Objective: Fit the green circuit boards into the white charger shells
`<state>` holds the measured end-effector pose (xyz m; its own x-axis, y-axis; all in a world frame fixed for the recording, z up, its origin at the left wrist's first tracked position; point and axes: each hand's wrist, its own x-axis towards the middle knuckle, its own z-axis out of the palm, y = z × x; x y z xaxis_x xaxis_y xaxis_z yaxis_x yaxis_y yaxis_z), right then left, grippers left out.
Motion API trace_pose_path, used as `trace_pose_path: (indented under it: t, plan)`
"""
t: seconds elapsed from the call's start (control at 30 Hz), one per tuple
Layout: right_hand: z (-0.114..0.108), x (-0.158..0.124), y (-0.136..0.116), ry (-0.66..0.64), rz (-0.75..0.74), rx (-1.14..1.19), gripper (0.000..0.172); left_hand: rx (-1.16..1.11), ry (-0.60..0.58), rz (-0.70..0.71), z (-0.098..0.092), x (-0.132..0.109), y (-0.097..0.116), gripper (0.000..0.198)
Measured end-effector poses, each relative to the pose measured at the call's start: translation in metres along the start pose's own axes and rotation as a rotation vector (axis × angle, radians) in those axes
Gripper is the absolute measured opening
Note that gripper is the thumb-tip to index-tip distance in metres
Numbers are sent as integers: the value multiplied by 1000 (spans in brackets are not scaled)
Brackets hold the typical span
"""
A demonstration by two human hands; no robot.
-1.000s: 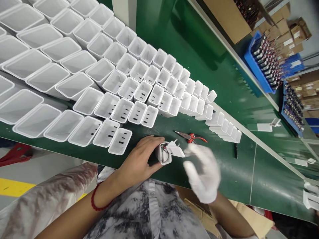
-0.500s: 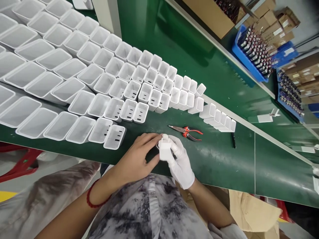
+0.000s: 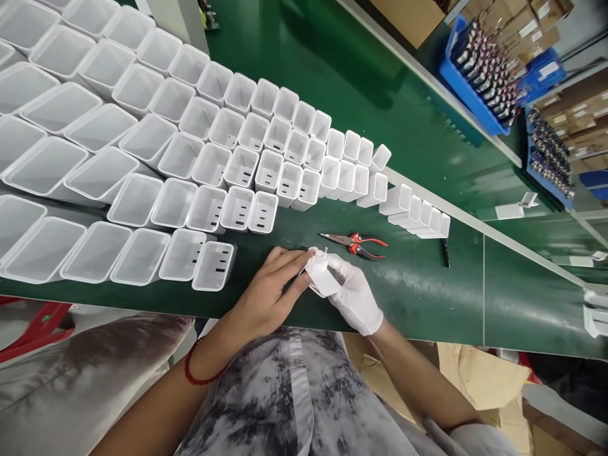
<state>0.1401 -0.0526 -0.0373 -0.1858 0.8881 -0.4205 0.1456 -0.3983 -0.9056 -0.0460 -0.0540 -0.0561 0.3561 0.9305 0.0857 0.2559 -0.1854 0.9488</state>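
Boxes and stickers: the cardboard boxes (image 3: 577, 131) at the far right have white stickers, and so does a blue bin (image 3: 541, 77), but the print's too small to read, so no brands from me
Shirt (image 3: 247, 399): grey and black, blotchy tie-dye look, pale strip down the front; can't make out any letters
White plastic piece (image 3: 325, 280): smooth, boxy, flat face up with prongs poking out of the far end; it's up between both hands, just over the near edge of the green desk (image 3: 427, 304)
Left hand (image 3: 273, 288): bare, red bracelet (image 3: 200, 382) at the wrist; narrow grip, thumb and fingers pinched on the left side of the piece
Right hand (image 3: 357, 296): thin white glove, fingers curled round the other side of the piece, so that grip is holding it too; exact fingertip contact is hidden
White tubs (image 3: 213, 269): loads of them in rows, thin plastic, rounded corners, open tops; several near ones show little dark rectangular slots
Pliers (image 3: 354, 244): long metal nose, red and black handles, lying just past the hands
Black pen-like stick (image 3: 445, 253): on the desk by the smaller white cases (image 3: 418, 218)
Blue tray (image 3: 468, 100): far side, packed with small wired parts
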Motion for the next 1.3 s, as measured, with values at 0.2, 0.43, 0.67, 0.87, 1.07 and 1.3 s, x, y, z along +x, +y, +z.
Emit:
trace_pose_path:
  t: [0.2, 0.43, 0.67, 0.87, 1.07, 1.3]
  plan:
    - [-6, -2, -9, -98, 121, 81, 69, 19, 30, -13, 2, 3, 2, 35]
    - [0, -2, -14, -36, 97, 27, 63, 25, 77, 1, 7, 0, 2, 34]
    - [5, 2, -11, -39, 31, -58, 60, 86, 78, 49, 6, 0, 1, 36]
    - [4, 2, -9, -30, -22, 11, 54, 72, 85, 58, 6, 0, -2, 36]
    - [1, -1, -9, -89, 39, -15, 56, 82, 100, 49, 9, 0, -2, 36]
    - [-3, -21, 10, 165, -476, -438, 43, 116, 106, 25, 10, -1, -1, 37]
